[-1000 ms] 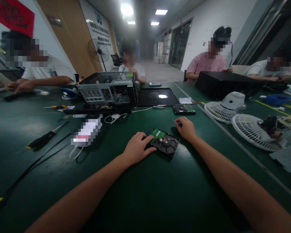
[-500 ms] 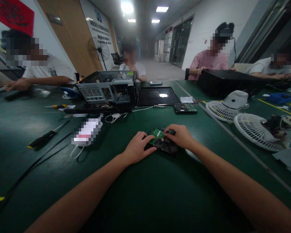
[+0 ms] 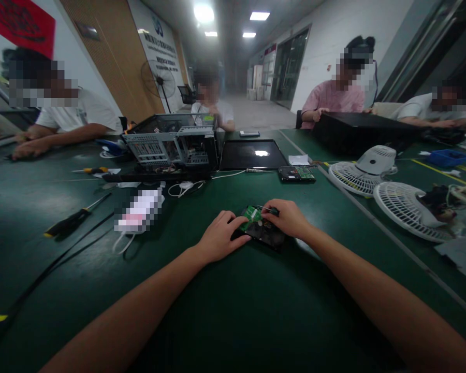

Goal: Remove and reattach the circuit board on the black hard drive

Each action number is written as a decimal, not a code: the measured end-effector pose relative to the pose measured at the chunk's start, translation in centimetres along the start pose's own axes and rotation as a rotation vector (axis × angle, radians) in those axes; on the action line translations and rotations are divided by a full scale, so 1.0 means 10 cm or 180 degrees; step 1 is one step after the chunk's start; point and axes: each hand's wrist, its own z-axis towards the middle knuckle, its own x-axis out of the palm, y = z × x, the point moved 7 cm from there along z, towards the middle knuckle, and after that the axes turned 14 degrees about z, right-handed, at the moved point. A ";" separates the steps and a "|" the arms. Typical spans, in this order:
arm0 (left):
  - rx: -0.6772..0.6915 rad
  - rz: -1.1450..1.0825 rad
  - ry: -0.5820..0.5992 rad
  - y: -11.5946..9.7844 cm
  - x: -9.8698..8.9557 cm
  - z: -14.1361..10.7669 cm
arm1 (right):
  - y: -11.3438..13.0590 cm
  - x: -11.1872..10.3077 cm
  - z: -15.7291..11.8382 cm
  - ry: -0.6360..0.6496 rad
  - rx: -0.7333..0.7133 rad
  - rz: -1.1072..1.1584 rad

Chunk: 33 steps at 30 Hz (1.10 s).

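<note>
A hard drive (image 3: 270, 234) lies on the green table in front of me, its green circuit board (image 3: 252, 215) facing up. My left hand (image 3: 221, 235) grips the drive's left end, thumb along the near edge and fingers over the board. Pinched in my right hand (image 3: 287, 215) is a small screwdriver (image 3: 272, 211) with a dark handle. Its thin metal shaft points left, low over the board; whether the tip touches anything I cannot tell. The right hand covers the drive's far right corner.
An opened computer case (image 3: 166, 147) stands at the back left, beside a black panel (image 3: 252, 154). Another hard drive (image 3: 297, 174) lies beyond my hands. Left are a screwdriver (image 3: 68, 223) and a phone (image 3: 140, 210); right, fan parts (image 3: 407, 210). Several people sit around the table; one holds a black case (image 3: 368, 132).
My hands and the hard drive stay almost in place; the small screwdriver has shifted very slightly left. At the far left, a co-worker's hands have moved.
</note>
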 end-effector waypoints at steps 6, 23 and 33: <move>-0.0008 -0.0006 0.0029 0.00 -0.01 0.00 | 0.00 0.01 0.01 0.0031 0.0027 -0.0029; -0.0039 -0.0083 0.0015 0.00 0.00 0.00 | -0.21 -0.43 0.01 -0.0479 0.0338 0.0436; -0.0115 -0.0116 0.0026 0.02 0.02 -0.01 | -0.36 -0.72 0.03 -0.1620 0.0222 0.1362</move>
